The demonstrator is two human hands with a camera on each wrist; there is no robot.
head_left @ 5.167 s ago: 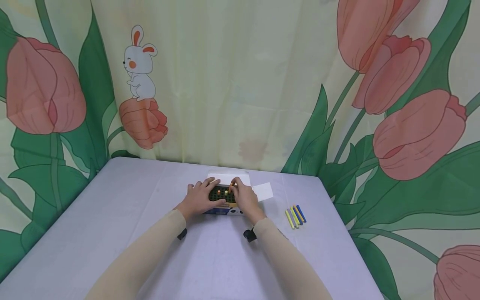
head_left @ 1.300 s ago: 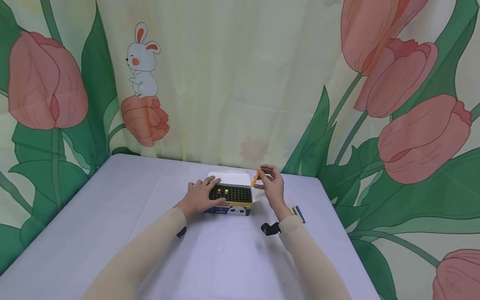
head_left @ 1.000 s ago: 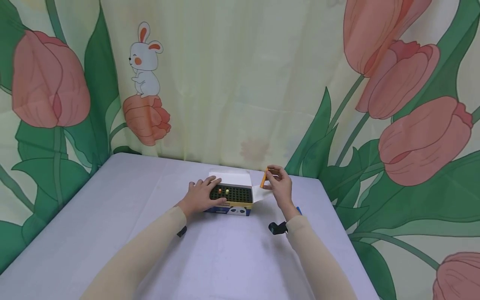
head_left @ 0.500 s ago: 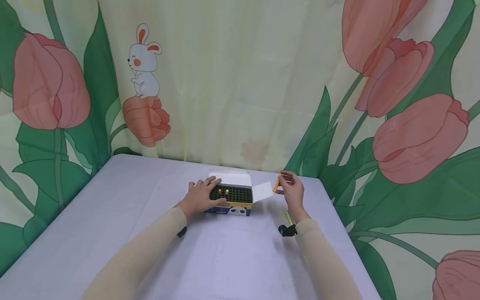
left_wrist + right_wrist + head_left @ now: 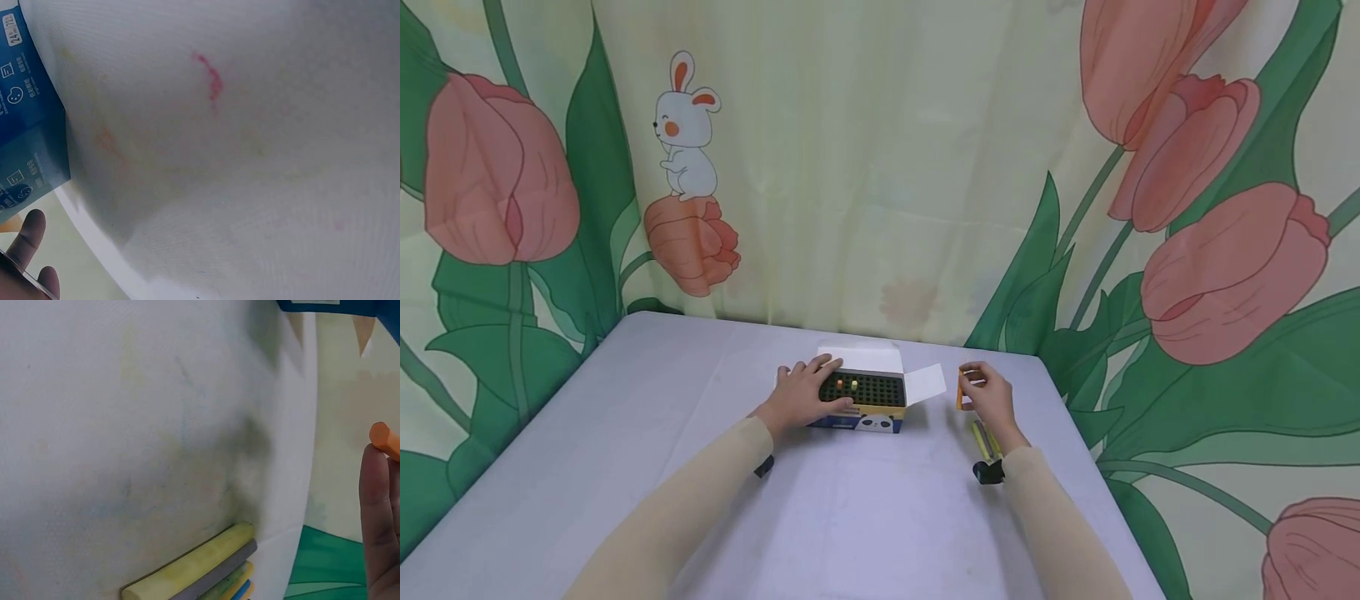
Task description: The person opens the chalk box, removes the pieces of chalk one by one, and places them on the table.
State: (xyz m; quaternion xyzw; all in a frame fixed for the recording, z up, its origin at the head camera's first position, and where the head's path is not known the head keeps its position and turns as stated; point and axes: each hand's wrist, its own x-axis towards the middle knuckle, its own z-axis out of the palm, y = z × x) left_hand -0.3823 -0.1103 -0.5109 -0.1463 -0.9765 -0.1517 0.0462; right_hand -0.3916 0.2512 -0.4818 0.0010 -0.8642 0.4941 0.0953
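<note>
My left hand (image 5: 801,393) lies across the left end of an open box (image 5: 880,422) with a panda on its front, fingers spread and thumb along the front edge. In the left wrist view the box's blue side (image 5: 31,125) shows, two fingertips beyond it. A black holder full of holes (image 5: 880,388) fills the box; an orange chalk stick (image 5: 839,384) and a yellow one (image 5: 854,385) poke up there. Right of the box, my right hand (image 5: 992,397) pinches another orange chalk stick (image 5: 959,390), nearly upright. Its end (image 5: 381,434) shows in the right wrist view.
A row of chalk sticks, yellow (image 5: 194,565) and grey (image 5: 219,572) among them, lies on the white table (image 5: 880,517) below my right hand, partly hidden by it. The box's white flaps (image 5: 925,384) stand folded out. A tulip-print curtain (image 5: 850,167) hangs behind the table.
Earlier my right hand was over the box's holes with the orange chalk; it has since moved right and then lower, toward the row of chalk. My left hand has stayed on the box.
</note>
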